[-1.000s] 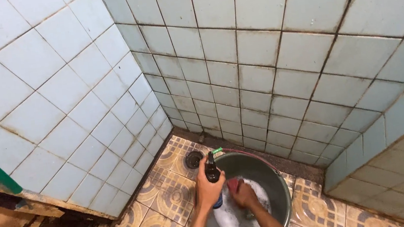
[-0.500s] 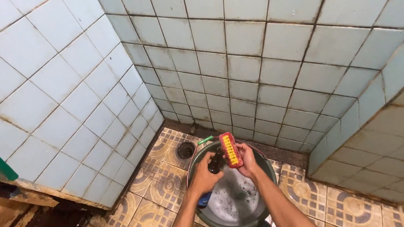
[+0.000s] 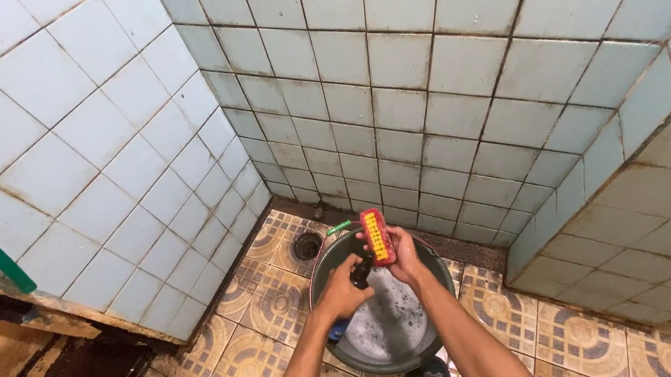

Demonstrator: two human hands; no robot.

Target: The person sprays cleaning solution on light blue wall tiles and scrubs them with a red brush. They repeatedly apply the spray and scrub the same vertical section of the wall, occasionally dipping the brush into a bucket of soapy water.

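Your left hand has its fingers closed around a dark glass bottle, held over the grey basin of soapy water on the tiled floor. Your right hand has its fingers clamped on a red scrub brush with yellow bristles, raised just above the bottle. The bottle is probably rigid, breakable and slippery from the soap, so hold it around the body, not the thin neck; the brush looks light and stiff.

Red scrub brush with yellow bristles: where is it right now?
In the head view, the red scrub brush with yellow bristles is held up in the right hand, over the far rim of the grey plastic basin of soapy water, centre frame.
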